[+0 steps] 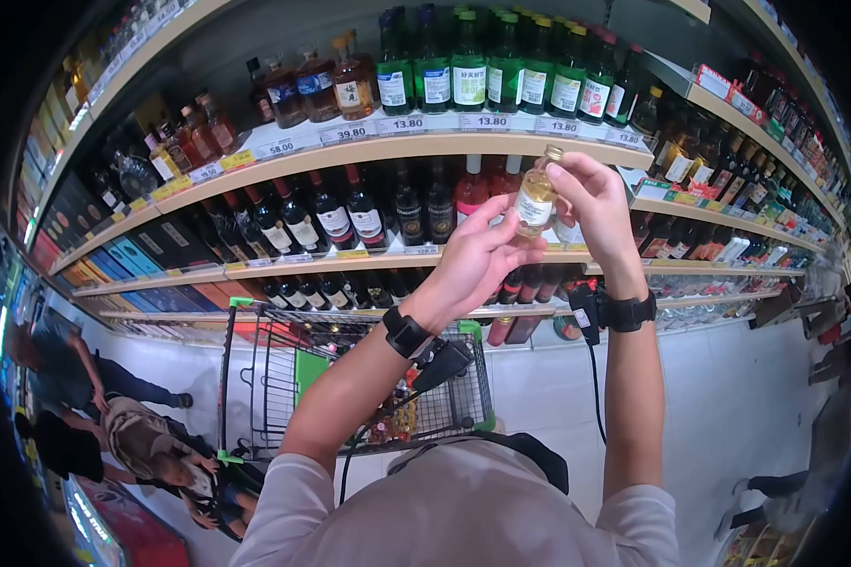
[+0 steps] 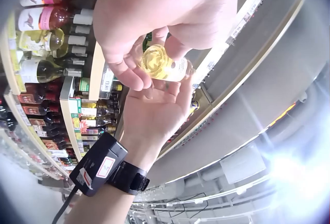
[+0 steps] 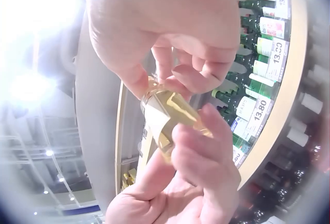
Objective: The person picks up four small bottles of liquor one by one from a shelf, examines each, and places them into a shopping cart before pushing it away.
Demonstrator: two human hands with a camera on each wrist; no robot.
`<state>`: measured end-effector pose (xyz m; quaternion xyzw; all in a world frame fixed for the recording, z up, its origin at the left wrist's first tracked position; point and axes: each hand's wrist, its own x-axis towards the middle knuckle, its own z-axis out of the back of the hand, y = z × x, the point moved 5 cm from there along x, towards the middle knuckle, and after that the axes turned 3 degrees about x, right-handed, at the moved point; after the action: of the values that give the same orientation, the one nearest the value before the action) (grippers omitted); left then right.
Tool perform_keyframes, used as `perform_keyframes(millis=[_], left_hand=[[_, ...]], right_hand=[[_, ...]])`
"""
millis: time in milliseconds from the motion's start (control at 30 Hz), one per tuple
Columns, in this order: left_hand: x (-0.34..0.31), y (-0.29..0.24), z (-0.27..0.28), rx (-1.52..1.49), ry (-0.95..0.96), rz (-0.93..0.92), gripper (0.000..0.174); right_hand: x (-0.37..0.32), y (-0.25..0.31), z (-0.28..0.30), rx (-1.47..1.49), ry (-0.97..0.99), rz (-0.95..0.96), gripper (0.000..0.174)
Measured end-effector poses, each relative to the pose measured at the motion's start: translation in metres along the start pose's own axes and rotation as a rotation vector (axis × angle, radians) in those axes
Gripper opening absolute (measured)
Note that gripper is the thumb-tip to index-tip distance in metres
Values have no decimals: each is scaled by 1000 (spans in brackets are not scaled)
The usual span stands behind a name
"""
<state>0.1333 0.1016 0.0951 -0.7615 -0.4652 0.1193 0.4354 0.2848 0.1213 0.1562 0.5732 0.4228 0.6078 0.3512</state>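
Note:
A small clear glass bottle (image 1: 536, 200) of pale yellow liquid, with a white label and a gold cap (image 1: 553, 152), stands nearly upright between both hands. My right hand (image 1: 598, 206) pinches it near the neck, thumb and fingers on opposite sides. Lower down, my left hand (image 1: 473, 257) holds the bottle near its base between thumb and fingers. In the left wrist view the round base of the bottle (image 2: 155, 61) faces the camera. The right wrist view shows the bottle (image 3: 167, 115) tilted, its lower end partly hidden by the left fingers (image 3: 198, 152).
Green bottles (image 1: 468, 80) line the shelf (image 1: 416, 148) ahead, with wine bottles (image 1: 336, 222) below. A wire shopping cart (image 1: 279, 378) holding goods stands at the lower left. Farther left are people beside a stroller (image 1: 137, 430). Cables hang from both wrist cameras.

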Motion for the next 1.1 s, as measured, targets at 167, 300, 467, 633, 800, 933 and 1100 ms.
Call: perform_keyframes(millis=[167, 300, 467, 633, 800, 933, 1100], left_hand=[[3, -6, -3, -118, 26, -56, 40], [2, -9, -2, -88, 29, -95, 40], [2, -4, -2, -62, 39, -78, 41], [-11, -6, -16, 277, -44, -116, 41], [-8, 3, -6, 173, -8, -49, 39], [-13, 9, -5, -179, 84, 54, 40], [-17, 13, -9, -187, 117, 76, 41]], right_hand=[[-17, 14, -13, 30, 116, 248, 25], [-26, 20, -17, -5, 180, 414, 24], [-25, 21, -11, 46, 117, 317, 21], [-12, 6, 3, 110, 15, 129, 17], [-9, 3, 2, 78, -15, 15, 26], [-4, 7, -3, 123, 65, 37, 30], [2, 12, -11, 119, 106, 43, 27]])
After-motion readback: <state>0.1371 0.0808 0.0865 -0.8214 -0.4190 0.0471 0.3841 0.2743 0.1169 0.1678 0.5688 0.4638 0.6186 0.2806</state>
